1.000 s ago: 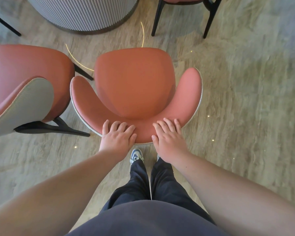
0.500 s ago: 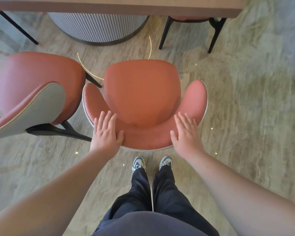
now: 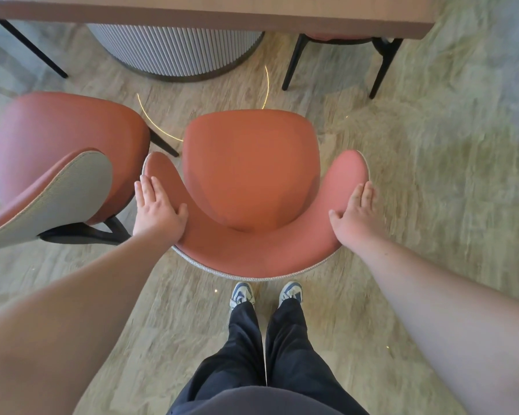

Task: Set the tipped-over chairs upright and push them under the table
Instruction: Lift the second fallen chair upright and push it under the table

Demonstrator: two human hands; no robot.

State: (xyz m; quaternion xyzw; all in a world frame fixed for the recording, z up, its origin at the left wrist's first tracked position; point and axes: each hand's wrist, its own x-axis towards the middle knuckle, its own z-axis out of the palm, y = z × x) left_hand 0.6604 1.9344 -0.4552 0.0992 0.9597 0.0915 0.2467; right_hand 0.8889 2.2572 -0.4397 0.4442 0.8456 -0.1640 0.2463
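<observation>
Both hands rest on an upright salmon-coloured chair (image 3: 246, 181), seen from our head camera looking down. Our left hand (image 3: 158, 209) lies flat on the chair's left wing, fingers straight and thumb spread across the padding; our right hand (image 3: 357, 214) lies the same way on the right wing, fingers along its outer edge. Neither hand curls round anything. The chair stands on the floor (image 3: 432, 190) directly ahead of our shoes (image 3: 241, 295), its seat facing the near edge of the surface (image 3: 222, 18), with clear floor between them. A second chair (image 3: 57, 175) lies tipped over to the left, close beside ours. To push well, we judge both palms should press evenly and straight ahead, so the chair slides without turning toward the ribbed pedestal (image 3: 177, 49).
</observation>
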